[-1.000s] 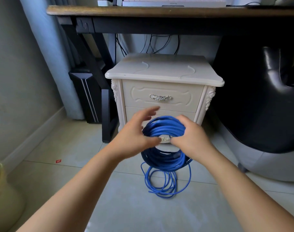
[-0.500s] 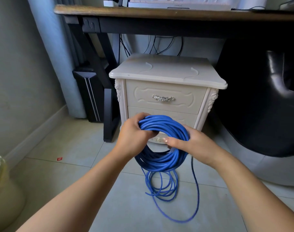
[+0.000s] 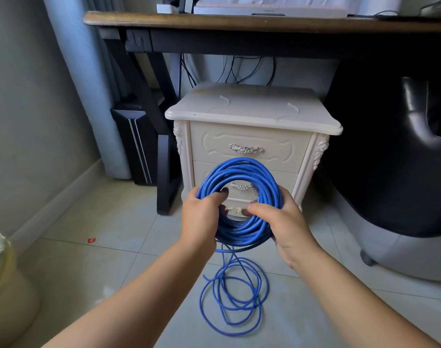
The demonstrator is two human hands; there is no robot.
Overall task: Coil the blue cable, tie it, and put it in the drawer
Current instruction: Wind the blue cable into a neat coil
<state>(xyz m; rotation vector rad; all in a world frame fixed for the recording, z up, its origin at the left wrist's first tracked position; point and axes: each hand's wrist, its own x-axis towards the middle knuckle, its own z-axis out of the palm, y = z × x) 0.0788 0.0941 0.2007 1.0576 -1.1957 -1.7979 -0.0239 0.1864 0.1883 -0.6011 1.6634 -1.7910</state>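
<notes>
Tiled floor (image 3: 109,222) spreads left of the white cabinet (image 3: 252,109), its drawers (image 3: 214,146) closed. Before its front edge, the left hand (image 3: 199,219) and right hand (image 3: 287,222) grip opposite sides of the coiled blue cable (image 3: 239,167); loose loops trail onto the floor below.

Both hands mid-frame grip blue cable (image 3: 239,169) coil, held upright before cream nightstand (image 3: 252,114). Left hand (image 3: 200,217) curled round coil's left side, right hand (image 3: 287,222) round right side. Loose cable loops trail to tiled floor (image 3: 114,222) at lower centre. Nightstand drawers shut. Dark desk (image 3: 214,21) across top, yellowish bin (image 3: 6,285) lower left.
</notes>
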